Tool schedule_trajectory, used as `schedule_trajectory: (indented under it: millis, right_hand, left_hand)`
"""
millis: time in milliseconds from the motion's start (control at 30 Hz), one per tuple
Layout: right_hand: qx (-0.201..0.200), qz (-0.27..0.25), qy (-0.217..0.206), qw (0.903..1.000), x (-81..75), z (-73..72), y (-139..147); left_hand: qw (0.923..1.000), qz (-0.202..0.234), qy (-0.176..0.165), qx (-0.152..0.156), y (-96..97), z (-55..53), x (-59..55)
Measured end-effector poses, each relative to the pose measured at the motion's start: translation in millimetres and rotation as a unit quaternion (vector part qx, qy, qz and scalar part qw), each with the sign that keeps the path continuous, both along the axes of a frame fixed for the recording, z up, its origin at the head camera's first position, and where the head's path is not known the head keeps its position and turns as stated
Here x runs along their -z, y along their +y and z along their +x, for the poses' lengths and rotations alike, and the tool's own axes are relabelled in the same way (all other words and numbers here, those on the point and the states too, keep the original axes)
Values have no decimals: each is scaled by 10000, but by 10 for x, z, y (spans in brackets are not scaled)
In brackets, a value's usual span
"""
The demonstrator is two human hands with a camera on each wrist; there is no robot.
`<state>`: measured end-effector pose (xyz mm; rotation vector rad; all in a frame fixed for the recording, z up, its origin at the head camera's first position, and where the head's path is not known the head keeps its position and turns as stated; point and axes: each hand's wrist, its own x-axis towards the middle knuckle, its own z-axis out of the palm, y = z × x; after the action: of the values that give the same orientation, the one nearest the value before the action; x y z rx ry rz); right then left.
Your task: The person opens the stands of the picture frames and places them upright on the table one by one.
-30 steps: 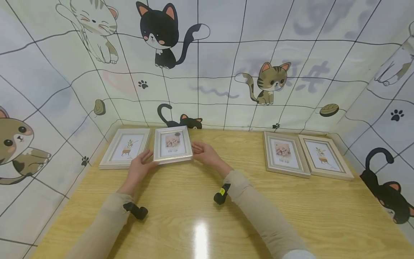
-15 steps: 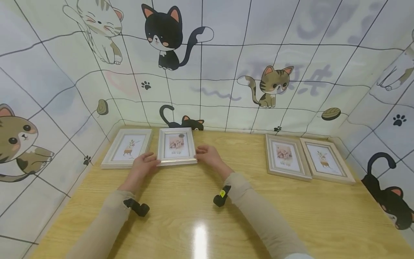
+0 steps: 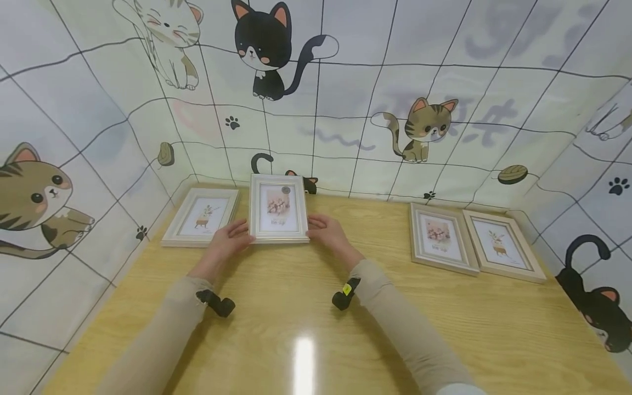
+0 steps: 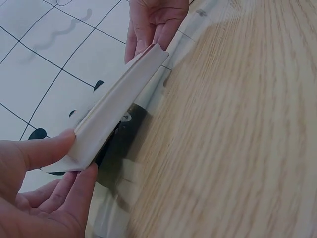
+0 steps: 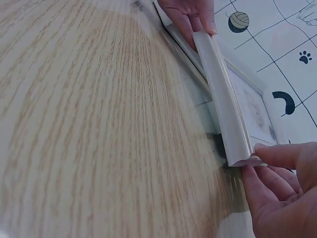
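Note:
A white picture frame [image 3: 278,211] with a pink floral print is held off the table, tilted up toward me. My left hand [image 3: 228,241] pinches its lower left corner, thumb on the front and fingers behind, as the left wrist view shows. At the lower right corner my right hand [image 3: 329,233] pinches it the same way in the right wrist view. A dark stand [image 4: 121,144] shows behind the frame in the left wrist view. Just left of the held frame, another white picture frame [image 3: 173,240] with a potted-plant print lies flat.
To the right lie two more picture frames side by side: a greyish-white frame [image 3: 418,230] with a floral print and a light wood-coloured frame [image 3: 535,269] with a plant print. Behind the wooden table [image 3: 316,323] rises a cat-patterned wall sheet [image 3: 340,88], which also covers both sides.
The held frame first tipped down to lie near the tabletop, then rose and tilted up again. Both hands stayed at its lower corners, the right one closing its grip.

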<state>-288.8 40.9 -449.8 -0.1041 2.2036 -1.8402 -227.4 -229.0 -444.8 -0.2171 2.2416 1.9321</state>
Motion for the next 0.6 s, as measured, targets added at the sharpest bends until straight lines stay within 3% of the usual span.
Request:
schedule_trajectory:
  millis: [267,400,600]
  right_hand:
    - [170,-327,-162,9992,-31,6,58]
    - [183,-375,11,9991,-32,-14,48]
    - [568,-289,165,9978,-16,-12,105]
  left_hand:
    - [9994,-222,118,220,56,-10,-15]
    - [9982,-513,174,247,64,-23,-41]
    - [9982,-451,130,363,113,-102,-12]
